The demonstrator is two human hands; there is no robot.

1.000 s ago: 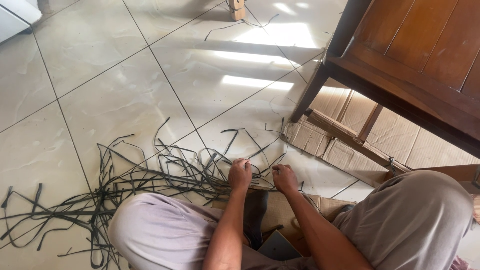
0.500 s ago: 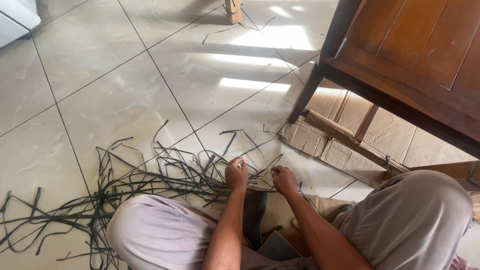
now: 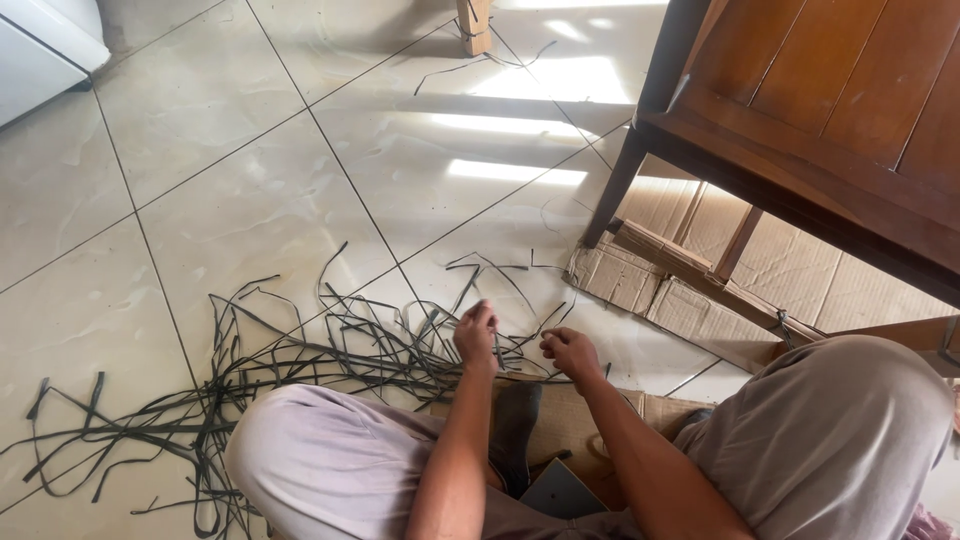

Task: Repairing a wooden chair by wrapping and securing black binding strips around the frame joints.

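Observation:
I sit cross-legged on a tiled floor. A tangle of thin dark strips (image 3: 300, 365) spreads over the tiles in front of my knees and off to the left. My left hand (image 3: 476, 334) is raised over the near end of the tangle, its fingers pinched on one dark strip. My right hand (image 3: 570, 352) is just to its right, fingers curled around the ends of a few strips. Both hands hover above a brown woven piece (image 3: 560, 420) that lies between my legs, next to my dark-socked foot (image 3: 515, 430).
A dark wooden piece of furniture (image 3: 800, 130) stands at the upper right, its leg (image 3: 625, 170) on flattened cardboard (image 3: 690, 270). A white appliance corner (image 3: 45, 50) is at the top left. A pale wooden leg (image 3: 474, 25) stands at the top, with stray strips nearby.
My hands stay close together over the strips; the left hand has lifted slightly and the camera has tipped a little, shifting the scene down.

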